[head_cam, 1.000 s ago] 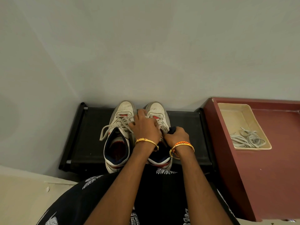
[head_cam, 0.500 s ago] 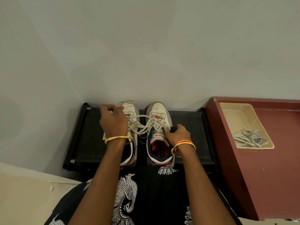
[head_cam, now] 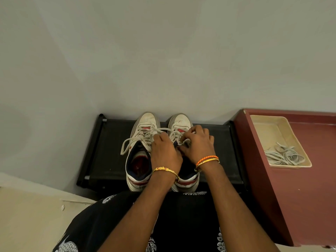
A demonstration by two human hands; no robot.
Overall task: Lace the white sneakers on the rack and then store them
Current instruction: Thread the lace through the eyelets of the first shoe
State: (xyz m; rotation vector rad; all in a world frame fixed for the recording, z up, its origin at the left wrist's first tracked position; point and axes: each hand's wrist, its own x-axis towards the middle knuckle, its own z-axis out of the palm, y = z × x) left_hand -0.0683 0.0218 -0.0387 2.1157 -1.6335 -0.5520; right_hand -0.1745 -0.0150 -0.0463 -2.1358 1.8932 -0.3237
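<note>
Grey wall (head_cam: pixel 163 51) up top, maroon desk (head_cam: pixel 309 188) at right, black rack (head_cam: pixel 112 151) carrying both white sneakers side by side. Left sneaker (head_cam: pixel 140 157) sits with loose laces trailing. Both hands work the right sneaker (head_cam: pixel 180 122): left hand (head_cam: pixel 165 153) and right hand (head_cam: pixel 199 142) have fingers curled, pinching its lace (head_cam: pixel 163 130). Spare laces (head_cam: pixel 283 157) lie in the beige tray (head_cam: pixel 269 128).

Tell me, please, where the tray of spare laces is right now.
In the head view, the tray sits at the right on the maroon cabinet, beside the black rack.
</note>
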